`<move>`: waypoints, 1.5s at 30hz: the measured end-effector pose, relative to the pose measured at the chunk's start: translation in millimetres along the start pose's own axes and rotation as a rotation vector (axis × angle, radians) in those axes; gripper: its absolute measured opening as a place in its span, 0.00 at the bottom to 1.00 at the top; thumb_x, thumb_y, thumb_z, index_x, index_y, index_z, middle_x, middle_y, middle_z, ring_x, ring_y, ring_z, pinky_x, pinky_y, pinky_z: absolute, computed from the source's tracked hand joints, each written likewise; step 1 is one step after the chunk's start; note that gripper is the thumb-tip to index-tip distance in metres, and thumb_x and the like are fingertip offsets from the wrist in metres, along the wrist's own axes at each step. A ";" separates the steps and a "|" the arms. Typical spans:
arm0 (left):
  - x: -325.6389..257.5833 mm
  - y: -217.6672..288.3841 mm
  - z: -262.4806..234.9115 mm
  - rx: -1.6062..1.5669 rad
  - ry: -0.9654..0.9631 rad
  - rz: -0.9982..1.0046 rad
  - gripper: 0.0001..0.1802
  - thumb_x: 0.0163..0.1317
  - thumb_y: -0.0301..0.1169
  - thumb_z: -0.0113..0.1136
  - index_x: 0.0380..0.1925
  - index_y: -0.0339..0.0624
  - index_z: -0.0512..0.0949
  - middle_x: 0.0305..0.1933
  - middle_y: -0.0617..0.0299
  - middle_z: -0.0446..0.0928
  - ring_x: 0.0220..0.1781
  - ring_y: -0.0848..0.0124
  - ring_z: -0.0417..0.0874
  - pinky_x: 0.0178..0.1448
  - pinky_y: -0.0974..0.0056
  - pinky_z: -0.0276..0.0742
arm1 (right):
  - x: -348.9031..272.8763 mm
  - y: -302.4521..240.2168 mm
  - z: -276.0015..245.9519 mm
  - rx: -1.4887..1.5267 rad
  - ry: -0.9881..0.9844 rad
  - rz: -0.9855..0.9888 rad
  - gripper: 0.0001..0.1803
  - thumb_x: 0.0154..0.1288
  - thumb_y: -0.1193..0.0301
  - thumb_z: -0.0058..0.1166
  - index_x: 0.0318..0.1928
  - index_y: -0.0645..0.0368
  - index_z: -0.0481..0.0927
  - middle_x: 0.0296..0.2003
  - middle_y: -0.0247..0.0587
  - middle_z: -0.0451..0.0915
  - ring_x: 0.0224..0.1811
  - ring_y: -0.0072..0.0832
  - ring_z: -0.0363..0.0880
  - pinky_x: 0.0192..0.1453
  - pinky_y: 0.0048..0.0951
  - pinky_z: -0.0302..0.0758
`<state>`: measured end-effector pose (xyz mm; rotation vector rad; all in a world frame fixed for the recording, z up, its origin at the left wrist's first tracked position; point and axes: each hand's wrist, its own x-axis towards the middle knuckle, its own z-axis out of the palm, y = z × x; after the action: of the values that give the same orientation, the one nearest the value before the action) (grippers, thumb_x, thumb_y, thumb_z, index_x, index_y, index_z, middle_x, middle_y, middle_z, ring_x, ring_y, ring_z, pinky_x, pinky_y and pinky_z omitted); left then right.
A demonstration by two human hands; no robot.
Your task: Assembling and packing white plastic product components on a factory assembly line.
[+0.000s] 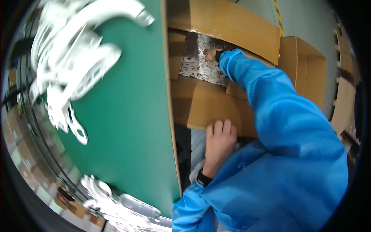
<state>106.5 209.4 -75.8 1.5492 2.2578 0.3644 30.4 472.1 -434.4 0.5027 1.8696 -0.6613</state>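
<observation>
My right hand (210,55) reaches into an open cardboard box (216,108), its fingers closed at the clear plastic bag (201,46) inside. Through the film show many small white parts (208,73) with round openings. Nearer to me, my left hand (221,144) holds the edge of the box's near flap, fingers bent over it; its thumb is hidden. Both arms wear blue sleeves with a dark band at the wrist.
A green work table (131,116) stands left of the box, its edge close along it. White plastic parts (77,58) are heaped on its far left, more white parts (119,208) at its near end. Another open carton (309,73) stands on the right.
</observation>
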 end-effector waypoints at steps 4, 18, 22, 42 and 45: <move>6.3 -5.6 5.3 0.069 -0.066 0.049 0.10 0.49 0.33 0.54 0.33 0.48 0.79 0.34 0.64 0.70 0.38 0.64 0.71 0.45 0.60 0.68 | 86.4 40.1 34.6 0.382 0.227 0.084 0.35 0.53 0.61 0.58 0.64 0.50 0.67 0.55 0.55 0.75 0.56 0.41 0.74 0.58 0.37 0.70; 72.8 -54.9 29.9 0.041 -0.245 0.267 0.06 0.51 0.33 0.51 0.28 0.46 0.74 0.33 0.63 0.67 0.38 0.66 0.70 0.46 0.61 0.68 | 63.6 -44.1 64.5 0.736 0.116 -0.071 0.27 0.53 0.58 0.59 0.53 0.53 0.75 0.48 0.50 0.78 0.48 0.38 0.76 0.51 0.35 0.72; 67.1 -48.0 33.7 -0.012 -0.257 0.228 0.06 0.51 0.33 0.51 0.28 0.46 0.74 0.33 0.63 0.67 0.38 0.66 0.70 0.45 0.61 0.68 | 66.8 -50.9 68.8 0.729 0.032 -0.134 0.25 0.53 0.57 0.59 0.50 0.54 0.77 0.47 0.48 0.79 0.46 0.37 0.77 0.49 0.34 0.73; 39.5 -1.8 -12.2 -0.182 -0.121 0.007 0.11 0.47 0.35 0.60 0.32 0.46 0.79 0.35 0.63 0.71 0.39 0.62 0.70 0.43 0.60 0.67 | -58.5 -44.0 21.9 0.932 -0.347 -0.394 0.22 0.44 0.63 0.68 0.37 0.63 0.77 0.28 0.39 0.78 0.30 0.26 0.77 0.31 0.30 0.71; 30.3 -4.9 -8.3 -0.106 -0.030 -0.009 0.09 0.46 0.34 0.62 0.28 0.45 0.78 0.34 0.61 0.70 0.39 0.61 0.70 0.43 0.58 0.66 | -96.3 -53.0 6.1 0.872 -0.277 -0.493 0.21 0.44 0.67 0.68 0.38 0.63 0.76 0.32 0.38 0.78 0.31 0.25 0.77 0.31 0.29 0.71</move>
<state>88.9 236.0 -75.2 1.4812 2.1848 0.4474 37.7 424.0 -335.6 0.4515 1.3707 -1.8057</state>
